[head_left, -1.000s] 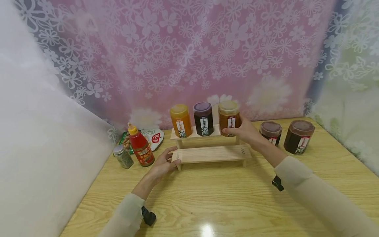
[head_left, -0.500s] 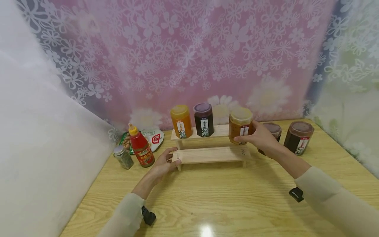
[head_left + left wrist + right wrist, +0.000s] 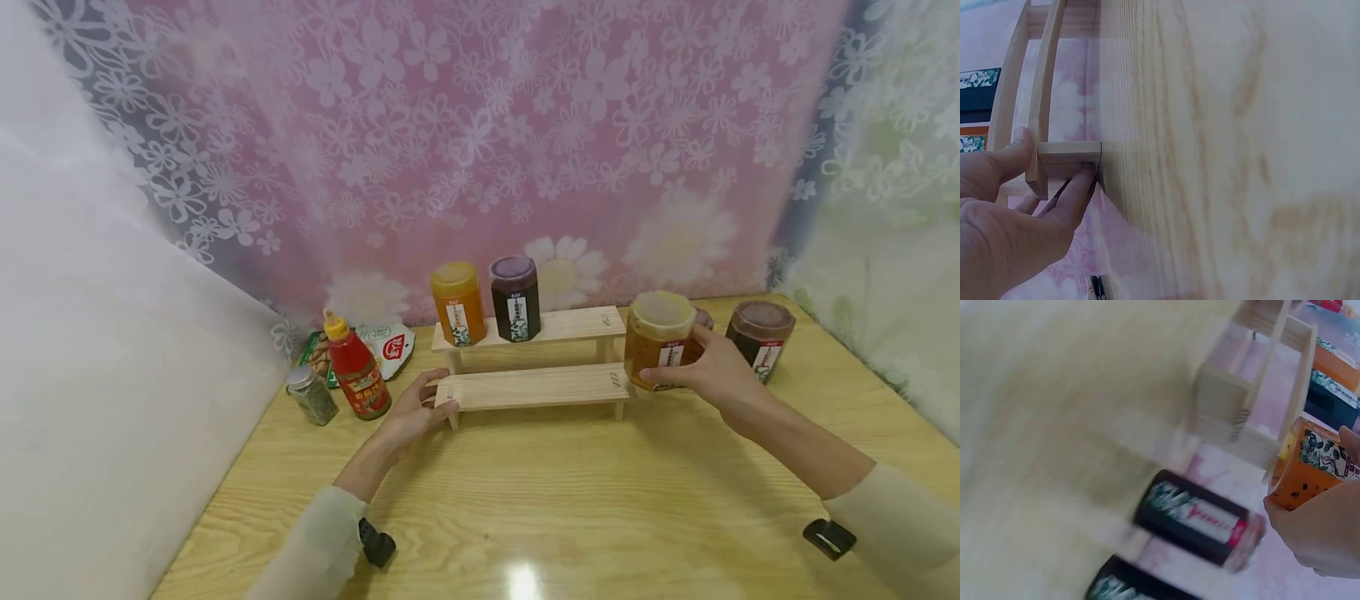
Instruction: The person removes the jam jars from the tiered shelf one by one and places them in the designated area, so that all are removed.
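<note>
**Right hand [image 3: 716, 367] grips amber jar [image 3: 648, 350] just past the two-tier wooden rack [image 3: 536, 387]**

Thumb across the front and fingers round the right side, partly hidden, the right hand is closed to the jar's width and holds it off the table [image 3: 525, 492], its pale-yellow lid [image 3: 663, 309] uppermost. The left hand [image 3: 408, 414] is part-closed on the left end of the lower tier [image 3: 517, 390], thumb over the board and fingers against the leg.

A second ago the amber jar stood at the right end of the upper tier [image 3: 573, 324]. Now it is beyond that end, in front of a dark jar [image 3: 1194, 517] that it mostly hides in the head view. The left hand keeps its place, and the orange jar [image 3: 458, 306] and purple-lidded jar [image 3: 515, 300] remain side by side on the upper tier. Farther right stands another dark jar [image 3: 760, 335].
</note>
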Available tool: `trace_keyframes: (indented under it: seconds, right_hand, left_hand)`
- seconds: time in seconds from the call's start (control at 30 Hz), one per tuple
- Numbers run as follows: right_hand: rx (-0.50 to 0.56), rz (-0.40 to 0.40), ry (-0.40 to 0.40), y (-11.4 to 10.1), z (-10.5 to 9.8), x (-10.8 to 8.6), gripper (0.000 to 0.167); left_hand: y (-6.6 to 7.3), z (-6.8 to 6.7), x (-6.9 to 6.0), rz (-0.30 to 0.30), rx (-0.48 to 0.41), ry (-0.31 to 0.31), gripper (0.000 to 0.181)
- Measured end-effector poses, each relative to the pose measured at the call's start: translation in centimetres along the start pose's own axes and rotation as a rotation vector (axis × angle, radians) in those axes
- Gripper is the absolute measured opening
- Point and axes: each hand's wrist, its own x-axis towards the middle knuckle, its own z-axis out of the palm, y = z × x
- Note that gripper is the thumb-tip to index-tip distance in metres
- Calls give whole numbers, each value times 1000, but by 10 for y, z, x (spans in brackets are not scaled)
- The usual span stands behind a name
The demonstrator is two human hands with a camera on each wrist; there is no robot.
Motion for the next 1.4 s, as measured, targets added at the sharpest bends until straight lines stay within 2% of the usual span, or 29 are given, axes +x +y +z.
trace_keyframes:
  seconds: [0.23,0.47,0.77,1.03,1.4]
  right_hand:
    - [-184,66,16,38,-37,-24,105]
    - [-271,38,43,68,-62,-33,100]
    - [-309,69,37,88,-84,-31,99]
    - [-325,126,34,100,-94,-33,107]
    - [-274,143,31,117,-109,-34,106]
  left_hand:
    - [-1,6,2,0,4,-29,65]
    - [1,5,0,-12,6,-12,64]
    - [2,2,1,-5,14,-5,65]
    - [3,0,-1,-7,22,-4,66]
    - [7,1,0,-13,30,3,63]
